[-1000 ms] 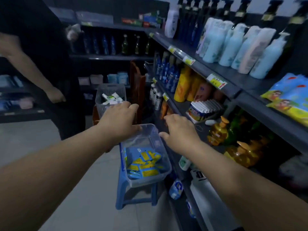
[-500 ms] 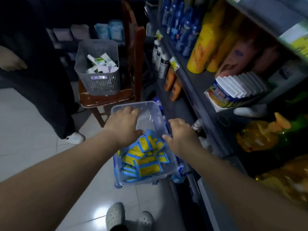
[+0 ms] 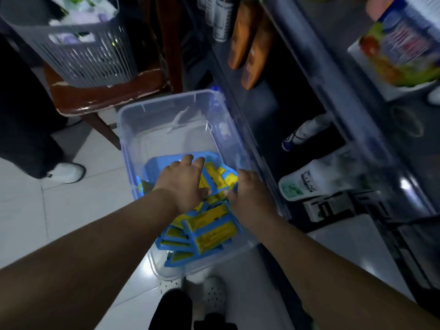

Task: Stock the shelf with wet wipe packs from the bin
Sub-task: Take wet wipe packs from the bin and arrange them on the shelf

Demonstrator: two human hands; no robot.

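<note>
The left hand's point(image 3: 183, 184) fingers point(image 3: 190, 161) lie fairly straight and close together, pressing flat on top of a heap of blue-and-yellow wet wipe packs point(image 3: 212, 232). Just to its right, the right hand point(image 3: 251, 198) dips its fingers down among the same packs; they are hidden, so whether they hold one cannot be told. The packs fill the near end of a clear plastic bin point(image 3: 166, 101) around both hands, and its far end is bare. Right of the bin runs the dark shelf point(image 3: 273, 108), with a white bottle point(image 3: 309, 181) lying on it. Beyond the bin, a grey basket point(image 3: 90, 55) sits on a wooden chair point(image 3: 107, 91). The step looks like gathering packs; next, the fingers need to close around some and lift them right to the shelf.
</note>
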